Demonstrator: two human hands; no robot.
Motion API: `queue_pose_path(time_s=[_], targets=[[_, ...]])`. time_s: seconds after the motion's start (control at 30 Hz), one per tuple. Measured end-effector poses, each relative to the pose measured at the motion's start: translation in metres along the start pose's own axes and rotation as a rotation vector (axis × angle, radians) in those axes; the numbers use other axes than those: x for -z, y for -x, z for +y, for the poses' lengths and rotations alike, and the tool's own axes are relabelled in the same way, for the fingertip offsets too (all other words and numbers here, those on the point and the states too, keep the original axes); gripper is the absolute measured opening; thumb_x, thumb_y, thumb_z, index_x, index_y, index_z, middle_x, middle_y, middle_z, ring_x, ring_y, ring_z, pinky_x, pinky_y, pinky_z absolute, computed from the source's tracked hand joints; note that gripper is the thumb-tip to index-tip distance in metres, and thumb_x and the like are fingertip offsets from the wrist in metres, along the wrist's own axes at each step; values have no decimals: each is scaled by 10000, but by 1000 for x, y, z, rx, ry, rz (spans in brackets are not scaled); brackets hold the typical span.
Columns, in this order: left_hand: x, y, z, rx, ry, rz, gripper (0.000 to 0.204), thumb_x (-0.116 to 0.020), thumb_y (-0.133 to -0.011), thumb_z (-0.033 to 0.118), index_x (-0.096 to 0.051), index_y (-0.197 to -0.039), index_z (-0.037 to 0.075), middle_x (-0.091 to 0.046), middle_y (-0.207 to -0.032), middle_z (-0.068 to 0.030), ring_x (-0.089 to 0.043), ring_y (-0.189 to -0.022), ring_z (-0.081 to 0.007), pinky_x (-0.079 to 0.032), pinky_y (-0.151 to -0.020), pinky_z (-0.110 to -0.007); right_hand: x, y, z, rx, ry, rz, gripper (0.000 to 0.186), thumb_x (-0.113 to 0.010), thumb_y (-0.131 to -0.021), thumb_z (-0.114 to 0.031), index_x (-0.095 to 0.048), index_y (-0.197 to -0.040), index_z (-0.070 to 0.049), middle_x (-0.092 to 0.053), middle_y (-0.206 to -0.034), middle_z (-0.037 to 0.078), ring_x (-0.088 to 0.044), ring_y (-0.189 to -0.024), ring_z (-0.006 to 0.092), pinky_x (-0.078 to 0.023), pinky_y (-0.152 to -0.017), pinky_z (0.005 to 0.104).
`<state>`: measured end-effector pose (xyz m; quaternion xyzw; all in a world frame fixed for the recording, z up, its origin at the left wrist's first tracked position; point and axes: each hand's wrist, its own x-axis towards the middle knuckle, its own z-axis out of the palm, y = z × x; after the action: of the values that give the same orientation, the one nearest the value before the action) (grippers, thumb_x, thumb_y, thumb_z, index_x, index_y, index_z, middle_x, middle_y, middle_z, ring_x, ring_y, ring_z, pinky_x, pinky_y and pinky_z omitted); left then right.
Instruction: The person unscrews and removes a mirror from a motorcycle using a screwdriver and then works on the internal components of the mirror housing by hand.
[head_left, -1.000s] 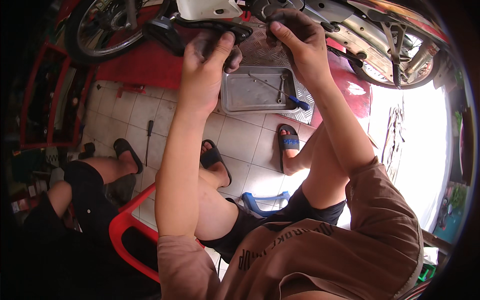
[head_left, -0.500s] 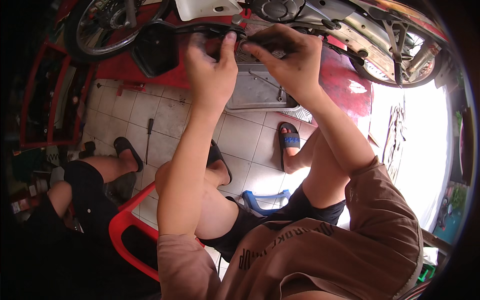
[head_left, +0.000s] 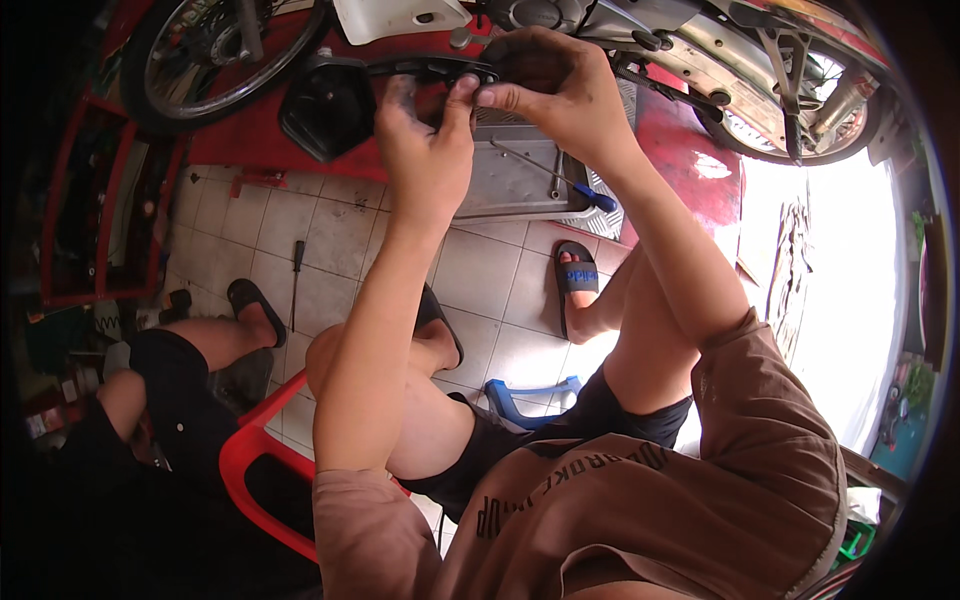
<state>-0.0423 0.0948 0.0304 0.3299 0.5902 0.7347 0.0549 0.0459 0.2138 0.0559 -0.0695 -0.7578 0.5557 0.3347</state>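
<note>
A black motorcycle side mirror (head_left: 325, 110) is held up in front of me, its head to the left and its stem (head_left: 425, 68) running right into my hands. My left hand (head_left: 430, 150) is closed round the stem near its end, thumb on top and fingertips partly hidden. Thumb and fingers of my right hand (head_left: 560, 95) pinch the stem's end; any small part between them is hidden. Below the hands lies a grey metal tray (head_left: 500, 190), with a spanner (head_left: 557, 172) in it and a blue-handled screwdriver (head_left: 594, 196) across its right side.
A motorcycle (head_left: 690, 85) stands beyond on a red platform (head_left: 690, 190), its wheel (head_left: 215, 60) at the far left. A red rack (head_left: 118, 200) is at left. Another person's leg (head_left: 195, 340) and a red chair (head_left: 245, 440) are nearby. A long screwdriver (head_left: 297, 270) lies on the tiles.
The mirror head has shifted slightly right and down. My right hand has moved a little left and up, uncovering the blue screwdriver handle. Both hands keep hold.
</note>
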Motion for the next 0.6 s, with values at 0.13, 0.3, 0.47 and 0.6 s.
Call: queue_pose_path(time_s=[0.13, 0.3, 0.47, 0.6], targets=[[1, 0, -2, 6, 35, -42, 189, -644, -850, 33, -564, -1009, -31, -616, -944, -76, -598, -801, -124, -485, -693, -267, 5, -2, -2, -56, 7, -39, 426, -832, -673, -113, -615, -991, 69, -691, -842, 104, -668, -791, 126, -542, -741, 255], [0, 1, 8, 20, 115, -79, 275, -630, -845, -21, -525, -1099, -26, -586, -1020, -84, -600, -865, -140, -501, -736, -270, 8, 3, -12, -15, -42, -23, 411, -811, -664, -27, -615, -1014, 62, -690, -826, 96, -671, -779, 129, -549, -745, 258], [3, 1, 12, -52, 165, -160, 356, -599, -855, -55, -474, -1187, -24, -567, -1071, -95, -594, -944, -165, -499, -825, -281, 7, 7, -26, 52, 24, 16, 416, -816, -646, -23, -631, -1012, 46, -702, -818, 87, -684, -761, 131, -556, -721, 256], [2, 2, 18, -148, 183, -219, 382, -597, -865, -46, -448, -1216, -26, -551, -1098, -99, -581, -980, -166, -481, -874, -287, 10, 8, -29, 178, 159, 48, 410, -821, -633, -40, -645, -995, 37, -711, -812, 95, -698, -753, 141, -556, -706, 252]])
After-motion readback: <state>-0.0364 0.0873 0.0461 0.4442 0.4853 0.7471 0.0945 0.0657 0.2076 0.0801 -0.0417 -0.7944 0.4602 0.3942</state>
